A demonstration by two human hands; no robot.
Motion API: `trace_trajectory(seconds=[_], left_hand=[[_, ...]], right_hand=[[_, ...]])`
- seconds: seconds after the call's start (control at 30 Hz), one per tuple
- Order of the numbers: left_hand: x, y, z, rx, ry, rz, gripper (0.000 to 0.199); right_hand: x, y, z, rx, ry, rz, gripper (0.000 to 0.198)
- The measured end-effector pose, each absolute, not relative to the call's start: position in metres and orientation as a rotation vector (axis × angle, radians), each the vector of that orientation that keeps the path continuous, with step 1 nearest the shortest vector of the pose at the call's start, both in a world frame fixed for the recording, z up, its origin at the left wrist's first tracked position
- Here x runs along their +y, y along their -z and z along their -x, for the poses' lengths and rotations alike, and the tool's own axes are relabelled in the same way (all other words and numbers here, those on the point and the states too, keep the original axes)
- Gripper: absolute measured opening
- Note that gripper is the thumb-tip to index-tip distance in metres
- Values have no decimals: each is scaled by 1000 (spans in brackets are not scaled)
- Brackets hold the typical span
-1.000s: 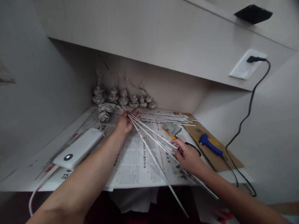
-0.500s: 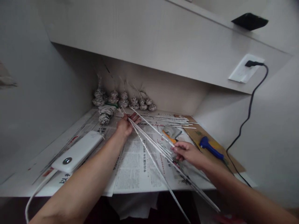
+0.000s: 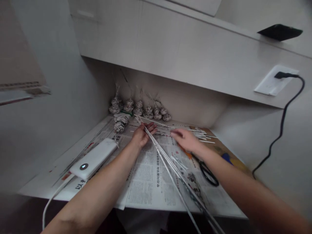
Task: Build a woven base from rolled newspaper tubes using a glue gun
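Observation:
My left hand (image 3: 144,134) holds a bundle of thin white rolled paper sticks (image 3: 162,152) between thumb and palm, its other fingers stretched out. The bundle fans toward me and hangs past the table's front edge. My right hand (image 3: 185,139) is raised over the newspaper with fingers curled and slightly blurred. A single paper stick (image 3: 153,120) runs from beyond my left hand to the curled right fingers, where its course is partly hidden. Close to my left hand lies a woven, gourd-shaped paper piece (image 3: 120,123) on its side.
Several woven gourds (image 3: 148,112) stand along the back wall. More paper sticks (image 3: 201,134) lie behind my right hand. A white power bank (image 3: 94,159) with a cable lies left. Black-handled scissors (image 3: 209,175) and a blue tool (image 3: 226,157) are partly covered by my right arm. Newspaper (image 3: 143,182) covers the table.
My right hand has moved back and up, away from the bundle, and the single stick has swung toward the back. My left hand keeps the bundle. The view has shifted left.

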State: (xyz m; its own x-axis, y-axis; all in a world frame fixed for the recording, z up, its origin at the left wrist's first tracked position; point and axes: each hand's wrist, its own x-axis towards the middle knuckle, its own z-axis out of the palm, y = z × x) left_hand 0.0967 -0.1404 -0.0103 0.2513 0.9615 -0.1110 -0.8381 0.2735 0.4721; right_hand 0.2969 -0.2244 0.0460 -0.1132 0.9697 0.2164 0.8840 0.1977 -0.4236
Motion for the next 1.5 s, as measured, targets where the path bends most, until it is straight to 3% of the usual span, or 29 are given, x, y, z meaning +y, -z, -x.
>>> trace_trajectory(seconds=[0.1, 0.27, 0.5, 0.6, 0.77, 0.9, 1.1, 1.37, 1.5], left_hand=[[-142, 11, -100, 384, -1250, -386, 28], [-142, 13, -102, 351, -1259, -405, 25], [-139, 12, -98, 350, -1300, -322, 27], [-139, 11, -98, 333, -1310, -319, 27], [-138, 12, -99, 357, -1338, -280, 28], [-139, 12, -101, 337, -1333, -304, 26], [-144, 10, -102, 331, -1305, -347, 23], [-147, 10, -102, 370, -1248, -431, 23], [-152, 16, -110, 431, -1219, -407, 24]], right_hand=[[-254, -10, -270, -1965, -771, 1623, 46], [-272, 7, -257, -1722, -1201, 1546, 33], [-219, -16, -286, -1601, -1196, 1683, 27], [-192, -18, -295, -1397, -1298, 1731, 34], [-167, -20, -298, -1247, -1166, 1727, 40], [-189, -16, -280, -1304, -1251, 1699, 29], [-264, 0, -243, -1358, -1593, 1508, 27], [-309, 8, -263, -1342, -1579, 1499, 27], [-301, -7, -271, -1721, -845, 1557, 27]])
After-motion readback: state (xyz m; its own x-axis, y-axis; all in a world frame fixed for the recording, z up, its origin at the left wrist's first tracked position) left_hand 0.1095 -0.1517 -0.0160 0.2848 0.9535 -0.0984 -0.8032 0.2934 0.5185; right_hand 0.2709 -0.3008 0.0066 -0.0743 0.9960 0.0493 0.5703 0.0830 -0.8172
